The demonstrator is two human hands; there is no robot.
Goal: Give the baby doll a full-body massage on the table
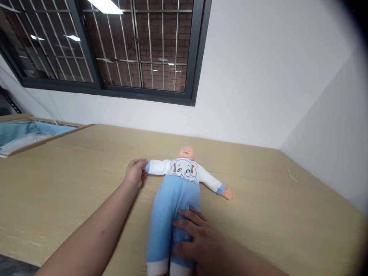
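Observation:
A baby doll (186, 154) lies on its back, head toward the wall, arms spread out. It wears white sleeves with blue cuffs, an elephant face patch (184, 169) on the chest, and blue trousers (162, 209) with white cuffs. My left hand (136, 171) is closed around the doll's hand at the blue cuff on the left; the doll's hand is hidden in my fingers. My right hand (198, 234) rests with spread fingers on the trouser leg at the right. The doll's other hand (228, 193) lies free on the surface.
A tan board-like tabletop (273, 214) spreads under the doll, with a thin pale strip (292, 175) on its right. At the far left stands a box (61, 132) with a blue lining. Behind are a white wall (244, 76) and a barred window (103, 90).

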